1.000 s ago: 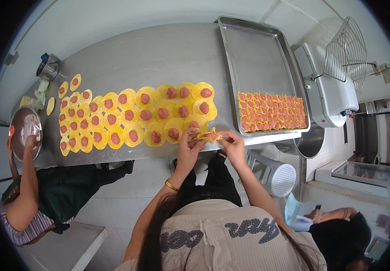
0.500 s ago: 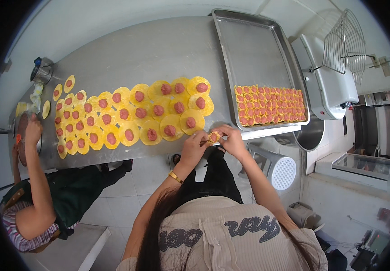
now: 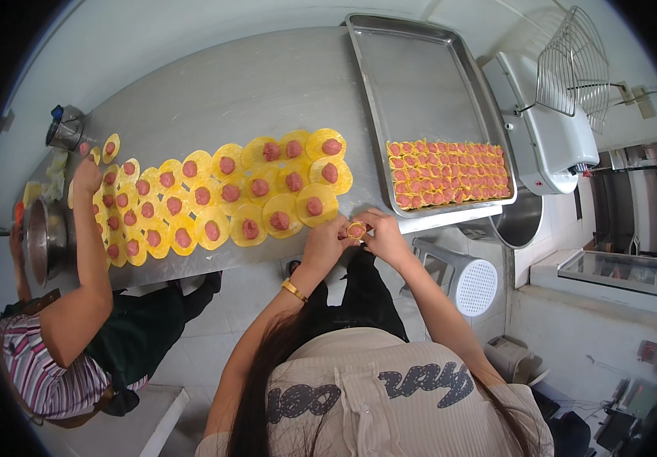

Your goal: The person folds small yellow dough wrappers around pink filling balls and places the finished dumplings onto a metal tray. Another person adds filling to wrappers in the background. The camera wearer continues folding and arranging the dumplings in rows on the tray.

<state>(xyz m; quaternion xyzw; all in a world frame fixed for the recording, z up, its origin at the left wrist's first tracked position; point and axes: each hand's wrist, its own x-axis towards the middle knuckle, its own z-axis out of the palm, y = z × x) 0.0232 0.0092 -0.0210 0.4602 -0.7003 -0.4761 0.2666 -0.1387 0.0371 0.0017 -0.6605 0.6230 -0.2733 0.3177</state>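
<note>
Dumpling pinched between both grips

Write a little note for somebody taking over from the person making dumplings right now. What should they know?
Left hand and right hand: both pinch one dumpling between the fingertips, at the table's near edge.
Done: rows of folded dumplings fill the near end of the metal tray; the far part is bare.
Left: many round yellow wrappers, each with a pink lump of filling, lie flat and unfolded on the table.
A co-worker's hand reaches over the wrappers at the left end, beside a metal bowl.
</note>
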